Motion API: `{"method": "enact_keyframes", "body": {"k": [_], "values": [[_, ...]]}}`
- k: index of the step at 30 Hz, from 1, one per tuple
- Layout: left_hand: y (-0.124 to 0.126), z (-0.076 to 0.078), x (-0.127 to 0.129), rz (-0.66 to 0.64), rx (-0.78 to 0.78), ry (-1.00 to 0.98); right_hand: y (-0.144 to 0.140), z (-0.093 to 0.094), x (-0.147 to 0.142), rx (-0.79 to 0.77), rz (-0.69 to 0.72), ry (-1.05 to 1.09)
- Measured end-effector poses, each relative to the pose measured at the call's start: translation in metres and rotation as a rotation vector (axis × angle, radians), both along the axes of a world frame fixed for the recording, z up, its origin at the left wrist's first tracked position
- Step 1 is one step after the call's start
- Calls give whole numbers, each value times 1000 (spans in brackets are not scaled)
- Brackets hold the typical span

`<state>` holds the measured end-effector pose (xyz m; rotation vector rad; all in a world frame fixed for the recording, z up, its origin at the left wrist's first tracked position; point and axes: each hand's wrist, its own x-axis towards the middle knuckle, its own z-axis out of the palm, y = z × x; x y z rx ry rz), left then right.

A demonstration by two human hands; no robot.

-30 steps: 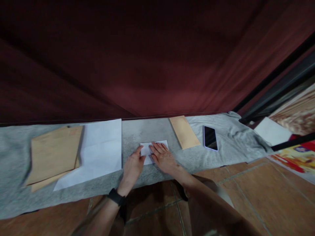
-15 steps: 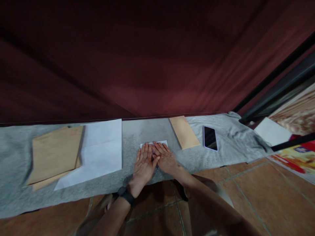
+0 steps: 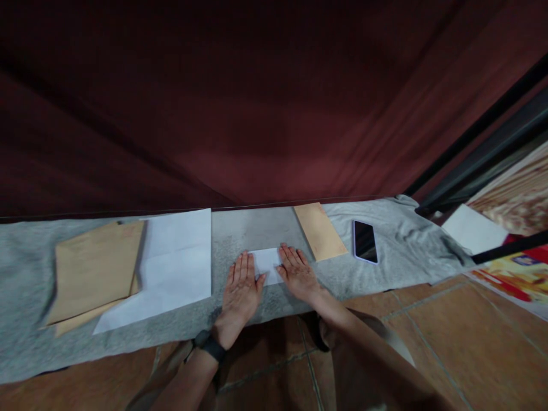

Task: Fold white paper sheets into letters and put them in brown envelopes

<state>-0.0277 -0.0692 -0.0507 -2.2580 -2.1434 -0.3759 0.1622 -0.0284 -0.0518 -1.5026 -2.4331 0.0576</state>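
A small folded white paper (image 3: 267,264) lies on the grey cloth (image 3: 240,228) in front of me. My left hand (image 3: 240,289) lies flat, fingers together, pressing its left edge. My right hand (image 3: 298,273) lies flat on its right edge. The middle of the paper shows between the two hands. A dark watch (image 3: 208,345) sits on my left wrist.
Left of the hands lie a white sheet (image 3: 171,262) and brown envelopes (image 3: 94,268). To the right are a smaller brown envelope (image 3: 320,230) and a black phone (image 3: 365,241). A dark red curtain (image 3: 257,103) hangs behind. Tiled floor (image 3: 449,342) lies below the cloth.
Both hands were pressed close together over the paper half a second ago; now they have slid apart to its left and right edges, uncovering the middle.
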Motion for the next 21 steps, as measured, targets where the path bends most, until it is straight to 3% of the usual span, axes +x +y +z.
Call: {"method": "enact_keyframes", "body": {"k": [7,12,16,21], "values": [[-5,1,-9,17,14,10,0,-7,12,35,-43,11],[-6,3,-8,33,20,22,0,3,7,29,-55,33],[-6,5,-6,43,-11,35,-5,12,-10,20,69,73],[-6,6,-7,48,-35,43,-15,8,-25,-2,188,74]]}}
